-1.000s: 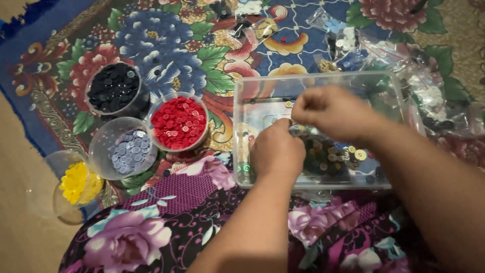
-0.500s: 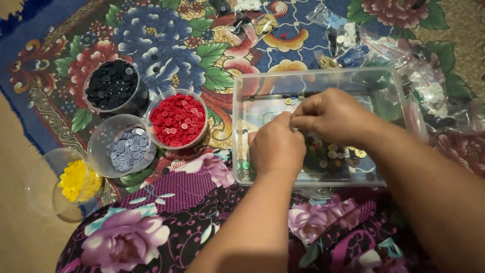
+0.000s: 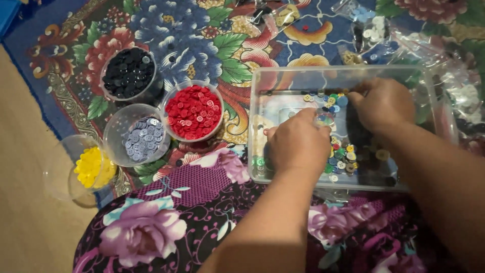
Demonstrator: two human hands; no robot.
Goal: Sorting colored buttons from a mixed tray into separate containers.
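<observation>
Both my left hand (image 3: 298, 144) and right hand (image 3: 381, 103) dig among small mixed-colour plastic buttons (image 3: 343, 151) inside the clear rectangular plastic tub (image 3: 262, 81); I cannot tell whether either pinches anything.

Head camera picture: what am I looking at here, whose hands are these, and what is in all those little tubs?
No machine here: a camera worn on a person's head looks down at their own two hands. Both the left hand and the right hand reach into a clear plastic box of mixed coloured buttons on a flowered cloth. Beside it stand four round tubs: black buttons, red buttons, grey buttons, yellow buttons. What the fingers pinch is hidden.
</observation>
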